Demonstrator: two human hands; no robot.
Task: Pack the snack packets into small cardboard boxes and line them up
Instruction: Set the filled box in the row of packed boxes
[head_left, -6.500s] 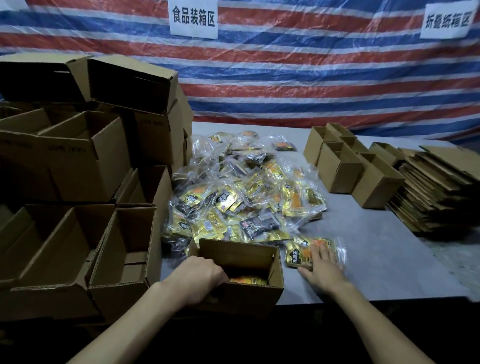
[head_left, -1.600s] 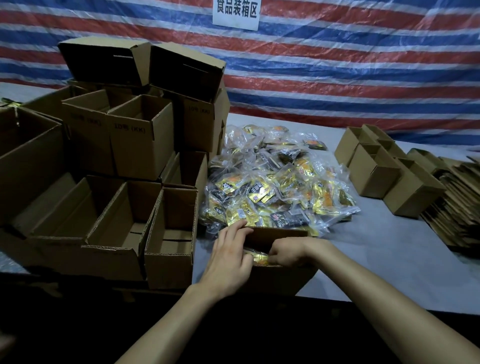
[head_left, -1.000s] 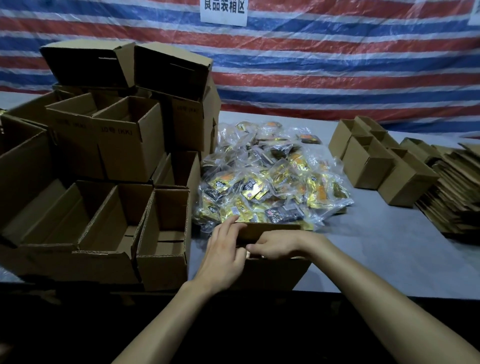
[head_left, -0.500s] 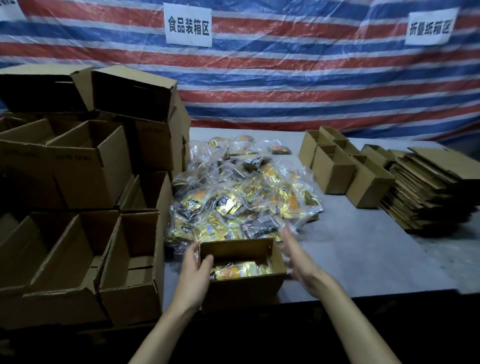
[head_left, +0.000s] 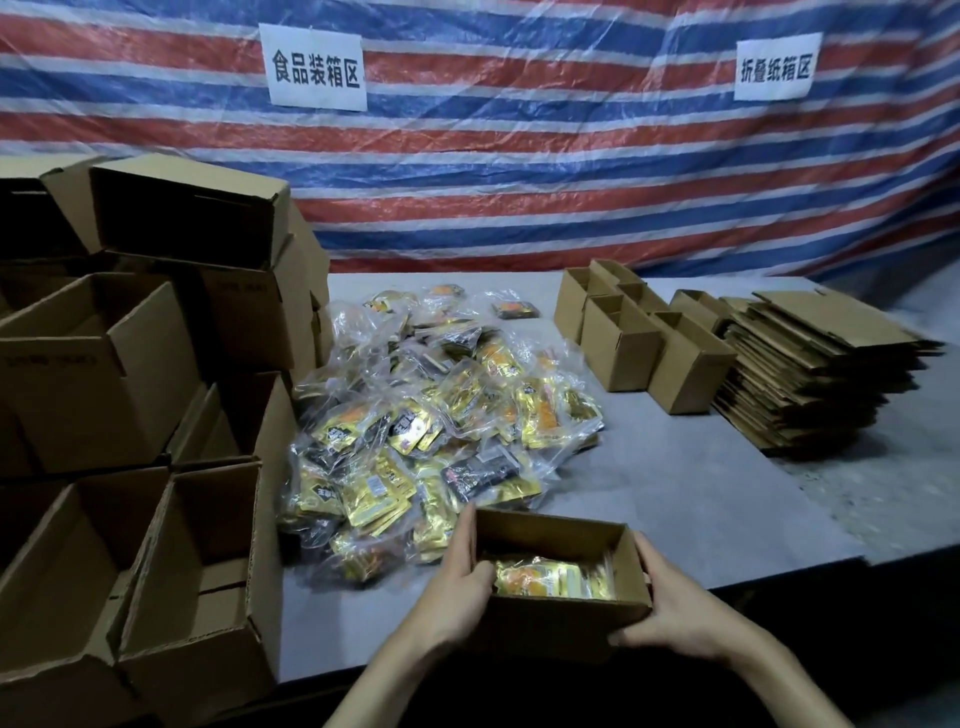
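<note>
The small cardboard box (head_left: 550, 621), open-topped with yellow snack packets (head_left: 545, 578) lying inside, is at the table's (head_left: 701, 493) near edge. The left hand (head_left: 457, 587) and right hand (head_left: 670, 605) grip its two ends. Just behind the box lies the loose packet pile (head_left: 441, 426), its print too blurred to read. Far behind the box a white sign (head_left: 316, 70) reads 食品装箱区. Behind and right of the box a second sign (head_left: 775, 67) reads 折叠纸箱区.

the small box (head_left: 561, 623) is matt brown corrugated cardboard, like the larger boxes (head_left: 93, 395) and the flattened stack (head_left: 810, 374). the snack packets (head_left: 441, 415) are glossy, crinkled clear plastic with shiny gold print. the surface (head_left: 701, 493) looks matt grey and smooth. the striped tarp (head_left: 519, 182) is wrinkled, faintly shiny plastic; the signs (head_left: 316, 70) are matt white paper.
</note>
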